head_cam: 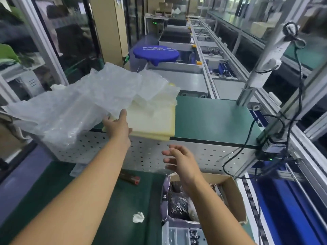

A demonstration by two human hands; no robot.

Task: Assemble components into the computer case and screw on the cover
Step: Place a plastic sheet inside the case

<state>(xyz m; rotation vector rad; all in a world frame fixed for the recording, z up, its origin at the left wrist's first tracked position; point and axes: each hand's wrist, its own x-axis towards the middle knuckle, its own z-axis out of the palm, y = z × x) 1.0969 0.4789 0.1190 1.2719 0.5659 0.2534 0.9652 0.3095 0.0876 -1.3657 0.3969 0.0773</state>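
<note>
Far left, a crumpled heap of clear plastic wrap (74, 106) spills over the end of a raised shelf (212, 117). The left hand (117, 125) reaches up to it, thumb raised, palm against the near edge of a stack of pale yellow foam sheets (152, 121). Its fingertips disappear under the wrap, so it is unclear whether it grips anything. Below, on the green surface (115, 200), a red-and-black screwdriver (130, 177) lies untouched near a scrap of crumpled paper (138, 217). Right of centre, the right hand (178, 160) hovers in front of the shelf's perforated panel (203, 156), fingers relaxed and spread, holding nothing. Beneath it sits an open cardboard box (233, 191) of dark bagged parts, and at the bottom edge a parts tray (177, 234) holds small screws (194, 234). Far right, black cables (247, 144) hang from a metal post. No computer case or cover is in view, so assembly appears not to have begun; fitting the components and screwing on the cover all seem left to do. The wrap and foam crowd the shelf's left end, and the box takes up much of the surface.
</note>
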